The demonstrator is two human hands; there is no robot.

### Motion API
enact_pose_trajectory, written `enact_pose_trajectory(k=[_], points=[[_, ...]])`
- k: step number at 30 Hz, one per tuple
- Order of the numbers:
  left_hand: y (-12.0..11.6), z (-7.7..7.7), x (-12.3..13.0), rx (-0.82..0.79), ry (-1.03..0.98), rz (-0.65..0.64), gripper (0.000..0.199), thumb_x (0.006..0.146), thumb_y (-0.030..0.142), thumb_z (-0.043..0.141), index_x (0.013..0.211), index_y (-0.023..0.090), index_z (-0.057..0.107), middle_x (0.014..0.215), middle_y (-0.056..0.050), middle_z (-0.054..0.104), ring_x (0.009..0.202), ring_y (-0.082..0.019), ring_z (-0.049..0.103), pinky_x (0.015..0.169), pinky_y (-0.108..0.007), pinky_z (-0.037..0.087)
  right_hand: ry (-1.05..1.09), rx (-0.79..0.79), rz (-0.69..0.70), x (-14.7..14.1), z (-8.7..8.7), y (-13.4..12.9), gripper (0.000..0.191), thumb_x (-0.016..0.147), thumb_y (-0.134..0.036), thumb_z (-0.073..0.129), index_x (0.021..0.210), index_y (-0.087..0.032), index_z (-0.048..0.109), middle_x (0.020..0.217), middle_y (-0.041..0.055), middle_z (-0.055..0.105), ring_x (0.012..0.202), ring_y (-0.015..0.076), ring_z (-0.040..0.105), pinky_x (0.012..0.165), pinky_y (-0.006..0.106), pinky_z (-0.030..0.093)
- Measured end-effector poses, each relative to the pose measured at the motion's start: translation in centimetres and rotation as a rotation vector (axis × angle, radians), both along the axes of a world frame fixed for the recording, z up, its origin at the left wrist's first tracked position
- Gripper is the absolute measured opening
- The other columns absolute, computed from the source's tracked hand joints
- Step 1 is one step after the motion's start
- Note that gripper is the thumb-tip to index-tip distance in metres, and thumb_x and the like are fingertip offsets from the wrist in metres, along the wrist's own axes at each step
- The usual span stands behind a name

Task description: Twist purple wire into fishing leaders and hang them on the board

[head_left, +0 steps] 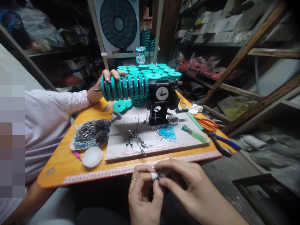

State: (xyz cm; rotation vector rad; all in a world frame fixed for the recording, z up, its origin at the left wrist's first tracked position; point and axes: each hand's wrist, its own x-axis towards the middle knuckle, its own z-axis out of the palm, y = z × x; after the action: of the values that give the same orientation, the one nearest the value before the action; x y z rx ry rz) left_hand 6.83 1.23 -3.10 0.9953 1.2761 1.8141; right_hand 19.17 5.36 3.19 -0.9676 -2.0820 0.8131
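Just beyond the table's front edge, my left hand (145, 193) and my right hand (185, 179) meet with fingertips pinched together. Between them is a thin purple fishing line (157, 140), which runs down from the black hand-crank winder (158, 101). A small dark bit shows at the fingertips, too small to name. My left hand wears a gold ring, and white tape wraps one of its fingertips. On the winder's shaft sits a row of teal spools (124, 87) wound with purple line. A co-worker's hand (109, 76) rests on top of these spools.
Lead sinkers (136, 139) and blue stoppers (167, 132) lie on the white board (122, 153). A filled tray (91, 134) and a round white lid (92, 157) are at left. Orange-handled scissors (207, 124) and blue pliers (222, 143) lie right. Teal spools (153, 76) stand behind.
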Motion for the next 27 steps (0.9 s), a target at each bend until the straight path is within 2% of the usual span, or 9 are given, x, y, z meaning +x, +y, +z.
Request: enact_pose_trajectory(k=[4,7,10,13,18,22,27], points=[[0.1,-0.4,-0.1,0.055,0.097,-0.003,0.008,0.082,0.019,0.063,0.075,0.02,0.066,0.088,-0.006,0.056,0.074,-0.017,0.059,0.056,-0.023,0.05,-0.17,-0.029,0.062,0.4,1.2,0.9,0.038,0.085,-0.008,0.061,0.117,-0.029,0.065,0.107,0.0,0.073,0.098,0.0172,0.066,0.084,0.026,0.047],[0.2,-0.8,-0.1,0.073,0.123,-0.004,0.009,0.083,0.017,0.061,0.075,0.02,0.065,0.09,-0.006,0.056,0.073,-0.017,0.059,0.056,-0.023,0.05,-0.218,-0.122,0.134,0.3,2.2,1.5,0.034,0.084,-0.006,0.06,0.108,-0.03,0.068,0.097,-0.004,0.073,0.089,0.0146,0.065,0.079,0.025,0.045],[0.2,-1.0,-0.1,0.068,0.111,0.002,0.01,0.082,0.016,0.061,0.072,0.02,0.064,0.089,-0.005,0.055,0.074,-0.017,0.06,0.057,-0.025,0.051,-0.206,-0.217,0.144,0.2,2.6,1.9,0.026,0.083,-0.006,0.061,0.095,-0.027,0.07,0.086,-0.006,0.071,0.074,0.0114,0.062,0.067,0.022,0.043],[0.3,-0.9,0.0,0.057,0.076,-0.004,0.009,0.08,0.017,0.063,0.072,0.02,0.064,0.088,-0.005,0.055,0.076,-0.019,0.06,0.059,-0.026,0.051,-0.181,-0.268,0.135,0.2,2.3,1.9,0.022,0.083,-0.008,0.062,0.092,-0.026,0.07,0.082,-0.006,0.07,0.068,0.0109,0.059,0.061,0.022,0.042],[0.4,-0.7,0.0,0.038,0.018,-0.009,0.01,0.08,0.019,0.063,0.07,0.021,0.064,0.087,-0.005,0.055,0.074,-0.018,0.059,0.058,-0.026,0.05,-0.117,-0.236,0.113,0.3,1.5,1.7,0.018,0.083,-0.01,0.065,0.09,-0.026,0.072,0.084,-0.005,0.072,0.078,0.0123,0.064,0.07,0.023,0.045],[0.3,-0.6,-0.1,0.032,-0.022,-0.021,0.01,0.08,0.022,0.064,0.071,0.021,0.065,0.087,-0.005,0.055,0.074,-0.018,0.059,0.058,-0.026,0.049,-0.066,-0.21,0.098,0.2,1.0,1.6,0.016,0.084,-0.012,0.068,0.089,-0.026,0.073,0.082,-0.0051,0.073,0.078,0.0115,0.066,0.073,0.022,0.046],[0.2,-0.5,-0.2,0.015,-0.059,-0.034,0.01,0.081,0.024,0.066,0.072,0.02,0.067,0.087,-0.004,0.055,0.064,-0.013,0.056,0.047,-0.021,0.044,0.022,-0.187,0.088,-0.1,0.5,1.3,0.019,0.083,-0.008,0.066,0.088,-0.025,0.073,0.082,-0.0044,0.073,0.077,0.011,0.067,0.071,0.02,0.048]])
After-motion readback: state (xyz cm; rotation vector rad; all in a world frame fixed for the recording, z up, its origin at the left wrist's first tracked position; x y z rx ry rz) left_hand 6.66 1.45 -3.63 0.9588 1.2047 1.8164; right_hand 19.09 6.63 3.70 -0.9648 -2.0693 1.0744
